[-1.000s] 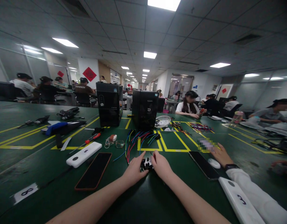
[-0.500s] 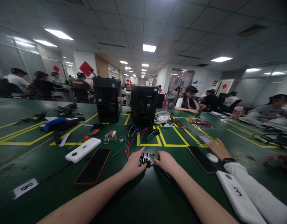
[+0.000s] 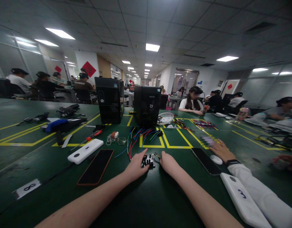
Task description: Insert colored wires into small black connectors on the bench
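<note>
In the head view, my left hand (image 3: pixel 135 164) grips a small white board with black parts (image 3: pixel 149 161) on the green table, its thumb and index finger at the edges. My right hand (image 3: pixel 169 162) is closed in a pinch just right of the board. Thin wires (image 3: pixel 156 154) stick out from its fingertips toward the board, with a small gap between. The rest of these wires is hidden by the hand. Beyond both hands lies a spread bundle of blue, red, green and yellow wires (image 3: pixel 136 139).
Two black computer towers (image 3: pixel 147 107) stand behind the wires. On the left lie a dark phone (image 3: pixel 96 167), a white power bank (image 3: pixel 86 151), glasses (image 3: pixel 122 141) and a screwdriver (image 3: pixel 91 136). At right, a co-worker's hand (image 3: pixel 222 150) rests near another phone (image 3: pixel 206 161) and power bank (image 3: pixel 243 196).
My right hand has drawn slightly right, away from the board, with the wires in its fingers. A blue wire below that hand no longer shows. My left hand stays on the board.
</note>
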A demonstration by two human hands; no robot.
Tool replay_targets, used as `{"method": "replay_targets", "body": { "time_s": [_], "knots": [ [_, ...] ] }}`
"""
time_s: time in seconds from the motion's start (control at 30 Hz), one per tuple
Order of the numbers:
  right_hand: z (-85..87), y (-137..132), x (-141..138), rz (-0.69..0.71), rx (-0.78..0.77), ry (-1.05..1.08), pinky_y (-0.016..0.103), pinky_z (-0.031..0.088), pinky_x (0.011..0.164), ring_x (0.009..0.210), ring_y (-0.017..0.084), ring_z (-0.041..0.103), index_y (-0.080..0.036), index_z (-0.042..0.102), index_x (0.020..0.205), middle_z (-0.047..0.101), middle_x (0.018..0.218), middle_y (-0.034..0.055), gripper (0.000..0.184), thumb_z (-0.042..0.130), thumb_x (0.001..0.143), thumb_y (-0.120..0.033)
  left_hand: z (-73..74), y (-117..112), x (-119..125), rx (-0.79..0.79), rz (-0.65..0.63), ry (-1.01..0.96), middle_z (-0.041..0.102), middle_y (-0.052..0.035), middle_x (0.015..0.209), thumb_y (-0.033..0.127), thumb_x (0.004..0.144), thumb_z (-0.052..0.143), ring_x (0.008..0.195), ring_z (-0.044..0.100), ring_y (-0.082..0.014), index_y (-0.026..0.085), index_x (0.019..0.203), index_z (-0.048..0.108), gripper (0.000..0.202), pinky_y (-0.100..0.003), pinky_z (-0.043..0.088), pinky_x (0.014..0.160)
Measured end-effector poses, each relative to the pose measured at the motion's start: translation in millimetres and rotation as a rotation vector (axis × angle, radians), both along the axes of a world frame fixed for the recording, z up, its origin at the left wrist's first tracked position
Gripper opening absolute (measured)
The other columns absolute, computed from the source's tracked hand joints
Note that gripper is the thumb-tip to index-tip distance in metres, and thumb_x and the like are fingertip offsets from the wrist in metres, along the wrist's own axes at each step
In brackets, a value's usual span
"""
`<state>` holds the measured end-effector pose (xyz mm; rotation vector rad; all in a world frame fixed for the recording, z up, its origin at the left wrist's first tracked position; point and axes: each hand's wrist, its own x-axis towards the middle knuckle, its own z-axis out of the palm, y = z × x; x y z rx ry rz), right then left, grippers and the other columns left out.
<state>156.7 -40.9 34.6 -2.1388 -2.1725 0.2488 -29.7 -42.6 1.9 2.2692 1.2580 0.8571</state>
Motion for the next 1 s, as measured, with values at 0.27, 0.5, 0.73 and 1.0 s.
{"method": "replay_targets", "body": {
  "time_s": [0.27,0.5,0.73,1.0],
  "knots": [
    [9.5,-8,-1,-0.006,-0.034,-0.023,0.028,0.043,0.072,0.09,0.023,0.061,-0.011,0.054,0.1,0.063,0.097,0.0153,0.026,0.052,0.078,-0.025,-0.2,1,0,-0.019,0.004,-0.005,0.053,-0.0084,0.117,0.029,0.072,0.059,0.107,0.048,-0.024,0.02,0.136,0.027,0.072,-0.038,0.032,0.097],
    [8.4,-2,3,-0.064,-0.076,-0.033,0.029,0.044,0.069,0.086,0.024,0.062,-0.012,0.058,0.091,0.064,0.094,0.0153,0.021,0.047,0.079,-0.024,1.6,0,0,-0.016,-0.007,-0.02,0.054,-0.0074,0.119,0.029,0.072,0.06,0.111,0.046,-0.024,0.021,0.136,0.027,0.072,-0.039,0.031,0.097],
    [15.6,-6,-5,0.016,0.109,0.104,0.025,0.039,0.064,0.079,0.019,0.062,-0.011,0.045,0.103,0.064,0.087,0.0126,0.022,0.033,0.086,-0.02,-2.9,3,0,0.013,-0.021,-0.041,0.051,-0.0073,0.123,0.029,0.071,0.063,0.113,0.045,-0.0237,0.022,0.135,0.028,0.073,-0.039,0.032,0.097],
    [9.7,-22,-23,0.183,0.197,0.073,0.027,0.039,0.067,0.082,0.022,0.061,-0.02,0.046,0.113,0.065,0.091,0.0086,0.038,0.045,0.082,-0.041,-3.6,3,1,0.041,-0.095,-0.065,0.049,-0.0097,0.124,0.026,0.071,0.063,0.114,0.045,-0.0253,0.022,0.137,0.025,0.076,-0.041,0.034,0.097]
  ]
}}
